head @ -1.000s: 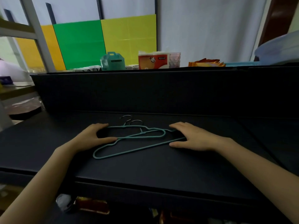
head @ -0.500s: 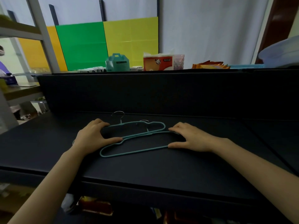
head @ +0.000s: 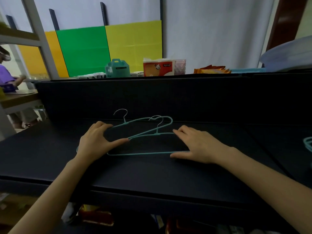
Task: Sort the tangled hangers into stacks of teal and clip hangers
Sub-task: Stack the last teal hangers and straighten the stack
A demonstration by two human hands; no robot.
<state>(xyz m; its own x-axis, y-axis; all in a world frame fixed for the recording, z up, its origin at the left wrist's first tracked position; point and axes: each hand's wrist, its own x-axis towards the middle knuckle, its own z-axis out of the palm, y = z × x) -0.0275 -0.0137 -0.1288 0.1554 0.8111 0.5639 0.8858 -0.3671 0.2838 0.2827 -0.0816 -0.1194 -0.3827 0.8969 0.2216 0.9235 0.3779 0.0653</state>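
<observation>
Far left of the left grip, past the table [head: 152,174] edge: a person in a purple top [head: 6,76] at a wooden shelf.

Left forearm enters bottom left, angled up and right. Left hand [head: 94,142] is palm down, knuckles arched, fingers curled. Fingertips sit on the upper wire and the thumb reaches right onto the lower wire, so it pinches the left end of the hangers [head: 157,133] between them. A bit of teal wire shows just left of that wrist. Behind this grip, over the dark back panel [head: 168,98]: green board [head: 84,49], then teal box [head: 117,68].

Between the grips: two teal wire hangers, overlapped and crossing, flat on the table. One hook [head: 124,118] stands just behind the left fingertips. The other hook [head: 160,124] sits nearer the right grip, lying across the first hanger's shoulder. The bottom bar runs from below the left thumb to the right thumb. Behind, above the panel: tissue pack [head: 158,68].

Right hand [head: 200,146] is palm down and flatter, fingers straight, slightly spread. Fingertips touch the upper wire and the thumb lies at the end of the bottom bar. It presses on the right end, with nothing curled round the wire. Right forearm exits bottom right. Behind it: orange packets [head: 211,69], pale blue basin [head: 287,54].

Well right of the right grip, at the frame edge: a lone hanger [head: 308,146], teal, partly cut off.
</observation>
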